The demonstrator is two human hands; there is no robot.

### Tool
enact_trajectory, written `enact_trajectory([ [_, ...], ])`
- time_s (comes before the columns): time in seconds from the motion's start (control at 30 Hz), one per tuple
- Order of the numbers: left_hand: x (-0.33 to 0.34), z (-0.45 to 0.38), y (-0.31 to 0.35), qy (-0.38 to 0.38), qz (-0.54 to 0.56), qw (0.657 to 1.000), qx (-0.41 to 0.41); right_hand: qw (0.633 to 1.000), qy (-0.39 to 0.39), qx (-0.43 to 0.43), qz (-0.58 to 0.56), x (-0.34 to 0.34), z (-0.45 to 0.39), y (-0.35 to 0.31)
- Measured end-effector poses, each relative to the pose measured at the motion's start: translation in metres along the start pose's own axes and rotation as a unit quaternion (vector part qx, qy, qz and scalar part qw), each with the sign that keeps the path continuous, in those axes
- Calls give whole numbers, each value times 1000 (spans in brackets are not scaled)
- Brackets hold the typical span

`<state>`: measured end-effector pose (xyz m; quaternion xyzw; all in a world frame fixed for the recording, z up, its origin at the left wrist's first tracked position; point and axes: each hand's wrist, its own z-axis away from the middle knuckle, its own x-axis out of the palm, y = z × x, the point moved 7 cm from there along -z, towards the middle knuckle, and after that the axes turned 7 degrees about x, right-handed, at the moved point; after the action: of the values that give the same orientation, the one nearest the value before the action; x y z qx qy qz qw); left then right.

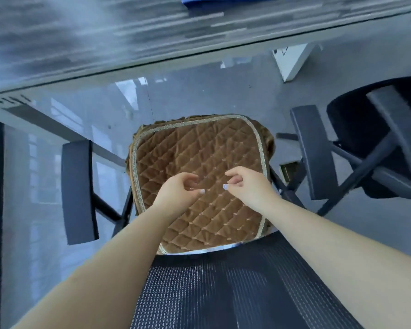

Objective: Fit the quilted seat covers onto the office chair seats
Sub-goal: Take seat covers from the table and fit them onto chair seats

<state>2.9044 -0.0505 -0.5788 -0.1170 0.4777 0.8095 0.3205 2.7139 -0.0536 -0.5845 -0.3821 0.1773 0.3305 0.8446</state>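
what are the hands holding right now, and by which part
Nothing. The left hand and right hand hover loosely curled above the brown quilted seat cover.

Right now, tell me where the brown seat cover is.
In the head view the brown cover lies on the near chair's seat at centre frame, between the two black armrests, under both hands and just beyond the mesh backrest.

Both hands (180,188) over seat cover (199,148), chair (78,191)

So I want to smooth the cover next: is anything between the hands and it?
Nothing visible: left hand and right hand hover directly over the brown quilted cover, both empty.
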Motion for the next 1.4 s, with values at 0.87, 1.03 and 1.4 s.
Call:
enact_trajectory([
  [0.87, 211, 149, 520, -37, 83, 955, 283, 948, 289, -83, -105, -499, 303, 183],
  [1.03, 297, 173, 603, -38, 82, 951, 297, 946, 301, -67, -102, -582, 338, 267],
  [1.4, 441, 142, 708, -77, 87, 946, 303, 943, 307, -38, -123, -693, 333, 403],
])
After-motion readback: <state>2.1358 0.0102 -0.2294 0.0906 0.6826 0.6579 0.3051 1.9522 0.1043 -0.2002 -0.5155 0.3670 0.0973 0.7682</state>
